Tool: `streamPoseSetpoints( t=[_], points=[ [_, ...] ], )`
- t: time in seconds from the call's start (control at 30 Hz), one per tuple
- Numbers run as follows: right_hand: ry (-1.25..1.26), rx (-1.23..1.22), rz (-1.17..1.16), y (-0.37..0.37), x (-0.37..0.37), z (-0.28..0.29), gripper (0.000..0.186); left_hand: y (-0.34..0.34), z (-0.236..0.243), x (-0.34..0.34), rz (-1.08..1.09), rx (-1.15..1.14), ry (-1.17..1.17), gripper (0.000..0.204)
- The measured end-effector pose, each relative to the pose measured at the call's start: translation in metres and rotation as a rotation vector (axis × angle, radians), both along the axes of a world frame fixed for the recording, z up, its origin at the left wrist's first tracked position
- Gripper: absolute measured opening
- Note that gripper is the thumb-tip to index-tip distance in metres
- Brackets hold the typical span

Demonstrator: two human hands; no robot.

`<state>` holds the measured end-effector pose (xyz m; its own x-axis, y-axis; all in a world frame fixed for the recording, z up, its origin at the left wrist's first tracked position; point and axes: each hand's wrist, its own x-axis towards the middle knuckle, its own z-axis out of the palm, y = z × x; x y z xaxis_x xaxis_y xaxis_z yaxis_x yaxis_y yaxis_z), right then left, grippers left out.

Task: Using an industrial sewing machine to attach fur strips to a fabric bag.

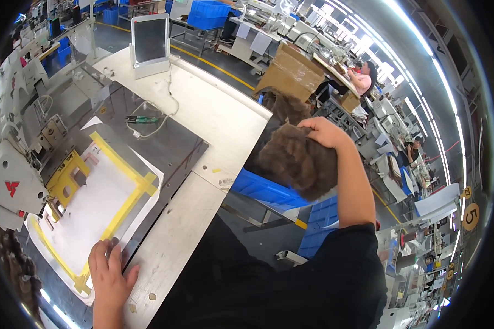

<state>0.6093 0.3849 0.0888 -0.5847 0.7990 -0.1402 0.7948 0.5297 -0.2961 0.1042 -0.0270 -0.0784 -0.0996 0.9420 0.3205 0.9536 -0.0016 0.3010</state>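
My right hand [326, 133] grips a brown furry piece [299, 162] above a blue plastic bin [269, 191] at the table's right side, with more brown fur [285, 104] behind it. My left hand [110, 274] rests at the lower edge of a sewing template [110, 181], fingers apart and slightly bent, beside a small dark part at its fingertips. The template has a white sheet bordered with yellow tape and a yellow plate [66, 170] under the head of a grey industrial sewing machine [13, 164] on the left.
A screen [151, 41], cable and green-handled tool [141, 120] are on the worktable [214, 104]. A cardboard box [288, 74] stands behind the bin, more blue crates [318, 225] at right below. A co-worker [361, 81] in pink sits farther back, another person [414, 151] at right.
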Motion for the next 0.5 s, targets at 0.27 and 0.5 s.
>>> streamPoseSetpoints(
  t=[0.27, 0.5],
  points=[
    [0.039, 0.402, -0.256, 0.032, -0.013, -0.085, 0.025, 0.010, 0.000, 0.000, -0.007, -0.011, 0.030, 0.069],
    [0.261, 0.366, 0.090, 0.011, -0.160, -0.090, 0.024, 0.000, 0.013, -0.003, 0.007, 0.041, 0.025, 0.066]
  ],
)
